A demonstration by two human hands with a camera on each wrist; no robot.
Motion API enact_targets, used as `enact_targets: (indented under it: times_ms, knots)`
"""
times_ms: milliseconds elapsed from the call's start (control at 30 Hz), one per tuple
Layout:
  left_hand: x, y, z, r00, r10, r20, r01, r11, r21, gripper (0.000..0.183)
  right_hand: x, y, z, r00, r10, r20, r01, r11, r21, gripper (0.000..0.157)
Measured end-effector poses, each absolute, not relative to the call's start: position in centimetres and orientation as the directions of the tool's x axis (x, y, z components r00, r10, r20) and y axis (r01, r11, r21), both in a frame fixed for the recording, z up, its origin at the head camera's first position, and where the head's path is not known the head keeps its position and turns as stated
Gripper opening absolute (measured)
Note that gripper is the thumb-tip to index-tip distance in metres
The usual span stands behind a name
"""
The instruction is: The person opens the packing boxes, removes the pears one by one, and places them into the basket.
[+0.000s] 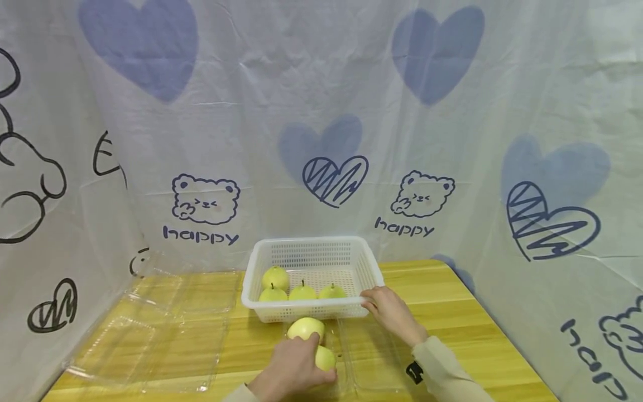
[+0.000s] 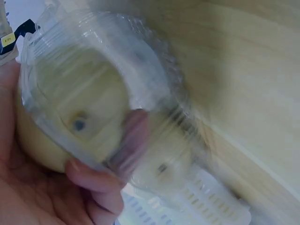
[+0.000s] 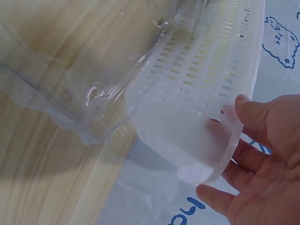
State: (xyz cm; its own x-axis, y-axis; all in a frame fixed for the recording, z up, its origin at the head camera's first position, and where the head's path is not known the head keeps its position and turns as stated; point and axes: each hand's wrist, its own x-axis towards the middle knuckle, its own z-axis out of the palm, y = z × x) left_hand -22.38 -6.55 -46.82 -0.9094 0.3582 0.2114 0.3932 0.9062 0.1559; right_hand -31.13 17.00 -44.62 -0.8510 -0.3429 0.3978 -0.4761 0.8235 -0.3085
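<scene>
My left hand [image 1: 296,360] grips a yellow-green pear [image 1: 325,358], fingers curled round it, at a clear plastic box [image 1: 374,363] in front of the basket. A second pear [image 1: 305,328] sits just beyond, between that hand and the basket. The left wrist view is blurred but shows both pears, the gripped pear [image 2: 93,98] close up, with clear plastic [image 2: 150,56] about them. At the white perforated basket [image 1: 308,310], my right hand [image 1: 394,312] holds the front right corner by its rim, thumb on one side and fingers on the other. Several pears [image 1: 302,291] lie inside.
More clear plastic boxes [image 1: 150,346] stand open on the left of the wooden table [image 1: 452,335]. A printed cloth [image 1: 271,195] hangs behind the basket and along both sides of the table.
</scene>
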Motion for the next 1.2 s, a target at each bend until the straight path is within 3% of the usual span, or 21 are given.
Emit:
enact_targets:
  times_ms: [100, 300, 567, 800, 1000, 1200]
  knots:
    - [-22.5, -6.9, -46.4, -0.908, 0.338, 0.247, 0.397, 0.882, 0.252, 0.053, -31.0, 17.0, -44.5, -0.854, -0.346, 0.389, -0.474, 0.825, -0.308, 0.020]
    - [-23.0, -7.4, -45.0, -0.916, 0.349, 0.200, 0.402, 0.779, 0.482, 0.053, -31.0, 17.0, -44.4, -0.858, -0.348, 0.379, -0.470, 0.830, -0.302, 0.021]
    - [-23.3, -8.1, -43.5, -0.913, 0.377, 0.158, 0.385, 0.662, 0.644, 0.063, -31.3, 17.1, -44.6, -0.854, -0.357, 0.379, -0.477, 0.828, -0.294, 0.023]
    - [-24.8, -9.3, -42.3, -0.918, 0.340, 0.205, 0.385, 0.634, 0.671, 0.069, -31.3, 17.2, -44.6, -0.834, -0.389, 0.392, -0.509, 0.817, -0.271, 0.024]
    - [-26.5, -9.9, -41.6, -0.927, 0.228, 0.297, 0.371, 0.665, 0.648, 0.068, -31.5, 17.6, -44.8, -0.791, -0.436, 0.430, -0.561, 0.797, -0.224, 0.023]
    - [-28.7, -10.4, -41.1, -0.912, 0.170, 0.372, 0.380, 0.689, 0.617, 0.090, -31.6, 17.9, -45.0, -0.744, -0.483, 0.462, -0.609, 0.774, -0.173, 0.021]
